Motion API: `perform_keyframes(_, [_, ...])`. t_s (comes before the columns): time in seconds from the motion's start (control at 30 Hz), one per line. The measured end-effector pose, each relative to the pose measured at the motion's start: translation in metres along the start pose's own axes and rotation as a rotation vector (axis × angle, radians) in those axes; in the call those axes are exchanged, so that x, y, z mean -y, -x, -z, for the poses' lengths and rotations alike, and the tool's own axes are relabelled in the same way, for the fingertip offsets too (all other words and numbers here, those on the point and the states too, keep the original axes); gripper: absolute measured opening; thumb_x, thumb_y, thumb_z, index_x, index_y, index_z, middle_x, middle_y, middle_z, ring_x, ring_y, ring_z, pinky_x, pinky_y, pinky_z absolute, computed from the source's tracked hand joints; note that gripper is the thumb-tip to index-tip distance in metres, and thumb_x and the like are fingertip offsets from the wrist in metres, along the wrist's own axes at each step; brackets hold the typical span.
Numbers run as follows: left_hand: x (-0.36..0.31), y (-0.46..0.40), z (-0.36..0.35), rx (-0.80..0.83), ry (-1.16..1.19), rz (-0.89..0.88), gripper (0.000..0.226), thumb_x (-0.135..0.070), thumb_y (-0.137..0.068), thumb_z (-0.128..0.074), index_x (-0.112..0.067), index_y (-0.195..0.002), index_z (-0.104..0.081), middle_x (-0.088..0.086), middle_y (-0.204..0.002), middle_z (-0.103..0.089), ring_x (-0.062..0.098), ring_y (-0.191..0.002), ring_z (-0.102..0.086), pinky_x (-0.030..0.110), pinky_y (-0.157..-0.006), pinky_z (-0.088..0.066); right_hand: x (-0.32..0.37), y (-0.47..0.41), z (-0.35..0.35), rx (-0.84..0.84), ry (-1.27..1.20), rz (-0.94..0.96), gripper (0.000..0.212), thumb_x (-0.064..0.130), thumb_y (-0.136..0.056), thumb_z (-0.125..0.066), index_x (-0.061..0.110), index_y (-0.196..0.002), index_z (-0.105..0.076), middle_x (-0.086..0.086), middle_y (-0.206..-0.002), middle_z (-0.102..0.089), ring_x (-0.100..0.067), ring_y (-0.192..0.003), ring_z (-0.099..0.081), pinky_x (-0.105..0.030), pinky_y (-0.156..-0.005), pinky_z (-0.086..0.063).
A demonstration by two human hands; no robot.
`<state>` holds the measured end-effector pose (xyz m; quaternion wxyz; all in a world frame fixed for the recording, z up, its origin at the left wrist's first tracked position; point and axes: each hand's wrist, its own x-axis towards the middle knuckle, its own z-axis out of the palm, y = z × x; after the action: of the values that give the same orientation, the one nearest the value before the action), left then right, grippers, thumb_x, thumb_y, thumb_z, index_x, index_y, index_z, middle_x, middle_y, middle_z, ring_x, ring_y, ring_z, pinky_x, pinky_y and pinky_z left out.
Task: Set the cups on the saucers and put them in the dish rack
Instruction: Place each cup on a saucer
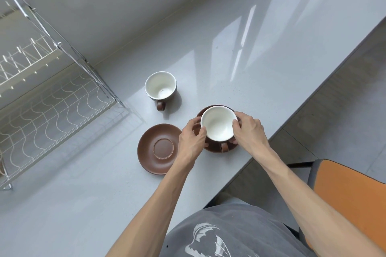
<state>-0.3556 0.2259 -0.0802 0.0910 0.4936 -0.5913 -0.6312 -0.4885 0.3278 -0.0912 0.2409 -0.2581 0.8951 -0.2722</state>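
**Both hands on the near cup, over its saucer**

Rack (52, 98): wire dish rack at far left, standing on the counter (208, 58). Wavy-wire lower shelf, a row of upright pegs on the tier above. Nothing sits in it.

Bare saucer (159, 148): brown, flat on the counter, just left of your left wrist. Raised ring in its centre is in plain sight.

Far cup (160, 88): dark outside, white inside, upright on the counter beyond the bare saucer and apart from it. Handle points back toward you.

Left hand (192, 140): your fingers curl round the left side of the near cup (218, 128), thumb against the wall just under the rim. Hand half closed, gripping the cup.

Near cup: upright, white bowl facing up, brown handle pointing toward you at its lower edge. It is over the second saucer (213, 149), which shows as a brown crescent behind and in front of it. Whether the cup's base is already down on that saucer or just above it, you cannot tell from this angle.

Right hand (249, 131): fingers wrap the right side of the same cup, tips at the rim, lower fingers near the saucer's edge. Also a partial closed grip on the cup.

Surface and room: pale grey glossy counter with window reflections, grey wall behind. Counter edge runs diagonally at right; grey floor below it, and an orange chair (351, 198) at the lower right.
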Motion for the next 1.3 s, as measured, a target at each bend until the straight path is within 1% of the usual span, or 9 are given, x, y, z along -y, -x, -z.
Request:
perform_keyframes(0.17, [0.0,0.001,0.001,0.009,-0.03,0.012,0.037,-0.021,-0.098,-0.054,-0.026,-0.134,-0.059,0.001,-0.127,-0.063,0.025,-0.11,-0.068,0.028,-0.071,-0.061,-0.001,0.002,0.004,0.017,0.016,-0.015,0.038,0.024,-0.095,-0.038,0.018,-0.126,-0.061,-0.011,-0.094,-0.074,-0.038,-0.083,-0.071,-0.046,-0.081,-0.058])
perform_keyframes(0.3, [-0.001,0.001,0.005,0.029,-0.092,0.019,0.037,-0.03,-0.095,-0.055,-0.032,-0.132,-0.06,-0.012,-0.112,-0.065,0.021,-0.103,-0.069,0.045,-0.089,-0.062,0.005,0.004,0.008,-0.064,0.175,-0.007,0.037,0.027,-0.098,-0.043,0.02,-0.13,-0.061,-0.01,-0.105,-0.075,-0.041,-0.095,-0.066,-0.04,-0.077,-0.05])
perform_keyframes(0.4, [-0.001,0.003,0.012,0.035,-0.154,0.011,0.041,-0.042,-0.086,-0.054,-0.038,-0.126,-0.061,-0.018,-0.112,-0.066,0.023,-0.11,-0.067,0.051,-0.096,-0.057,0.017,0.004,0.011,-0.146,0.195,0.023,0.036,0.03,-0.099,-0.046,0.019,-0.13,-0.062,-0.008,-0.11,-0.075,-0.04,-0.099,-0.066,-0.041,-0.08,-0.049])
perform_keyframes(0.53, [-0.001,0.003,0.027,0.005,-0.203,-0.015,0.04,-0.04,-0.091,-0.052,-0.035,-0.13,-0.062,-0.011,-0.121,-0.068,0.014,-0.107,-0.068,0.047,-0.1,-0.055,0.037,-0.004,0.009,-0.163,0.172,0.067,0.038,0.03,-0.099,-0.047,0.02,-0.132,-0.061,-0.006,-0.122,-0.072,-0.039,-0.109,-0.064,-0.042,-0.088,-0.048])
perform_keyframes(0.63, [-0.001,0.002,0.045,-0.064,-0.255,-0.011,0.039,-0.034,-0.097,-0.05,-0.031,-0.135,-0.061,-0.009,-0.126,-0.068,0.014,-0.114,-0.063,0.036,-0.103,-0.048,0.054,-0.011,0.005,-0.17,0.163,0.098,0.038,0.029,-0.099,-0.048,0.019,-0.133,-0.061,-0.005,-0.126,-0.07,-0.037,-0.114,-0.063,-0.042,-0.092,-0.047])
perform_keyframes(0.73, [-0.001,-0.004,0.065,-0.125,-0.286,0.014,0.037,-0.032,-0.099,-0.05,-0.031,-0.134,-0.062,-0.007,-0.13,-0.069,0.018,-0.119,-0.063,0.037,-0.106,-0.047,0.07,-0.021,-0.001,-0.151,0.155,0.113,0.037,0.03,-0.099,-0.047,0.02,-0.132,-0.062,-0.005,-0.126,-0.07,-0.036,-0.115,-0.062,-0.041,-0.092,-0.046])
perform_keyframes(0.87, [-0.004,-0.017,0.089,-0.197,-0.258,0.037,0.037,-0.033,-0.096,-0.051,-0.031,-0.131,-0.064,-0.005,-0.125,-0.071,0.021,-0.113,-0.068,0.045,-0.105,-0.051,0.089,-0.035,-0.013,-0.11,0.123,0.159,0.038,0.031,-0.098,-0.048,0.02,-0.131,-0.062,-0.004,-0.126,-0.07,-0.034,-0.116,-0.063,-0.042,-0.095,-0.046])
perform_keyframes(1.0, [-0.013,-0.034,0.108,-0.229,-0.274,0.037,0.037,-0.029,-0.098,-0.051,-0.029,-0.133,-0.063,-0.005,-0.126,-0.069,0.021,-0.107,-0.069,0.045,-0.104,-0.051,0.103,-0.052,-0.031,-0.05,0.149,0.199,0.039,0.033,-0.098,-0.048,0.02,-0.132,-0.061,-0.006,-0.127,-0.069,-0.032,-0.117,-0.063,-0.043,-0.096,-0.047])
perform_keyframes(1.3, [-0.039,-0.089,0.125,-0.256,-0.329,-0.021,0.047,-0.037,-0.1,-0.048,-0.03,-0.146,-0.048,-0.001,-0.137,-0.066,0.028,-0.105,-0.071,0.047,-0.104,-0.05,0.135,-0.094,-0.057,0.119,0.06,0.197,0.052,0.04,-0.102,-0.045,0.015,-0.148,-0.043,-0.009,-0.139,-0.06,-0.032,-0.122,-0.059,-0.041,-0.103,-0.041])
